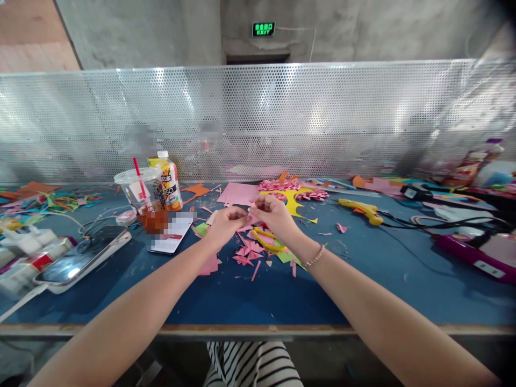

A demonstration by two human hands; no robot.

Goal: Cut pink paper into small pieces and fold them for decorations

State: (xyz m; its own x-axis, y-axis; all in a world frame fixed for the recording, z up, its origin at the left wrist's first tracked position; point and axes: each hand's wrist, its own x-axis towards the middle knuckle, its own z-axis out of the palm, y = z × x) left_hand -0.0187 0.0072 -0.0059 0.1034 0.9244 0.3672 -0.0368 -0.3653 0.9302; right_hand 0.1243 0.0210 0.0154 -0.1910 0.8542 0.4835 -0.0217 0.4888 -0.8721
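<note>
Fingertips of my left hand (228, 224) and my right hand (276, 215) meet over the middle of the blue table. Pinched between them is a small piece of pink paper (253, 217), mostly covered by the fingers. Below the hands lies a heap of folded pink paper pieces (249, 250). Yellow-handled scissors (268, 244) rest beside it, partly behind my right wrist. A square pink sheet (237, 193) lies just beyond the hands, with cut yellow paper (293, 202) and pink paper flowers (278, 184) to its right.
On the left stand a plastic cup with a red straw (147, 201), a bottle (171, 185) and two phones, one a white-cased phone (84, 258). A yellow glue gun (360, 210), black cables and a purple power strip (471, 257) lie right. A perforated metal screen (242, 118) closes the back.
</note>
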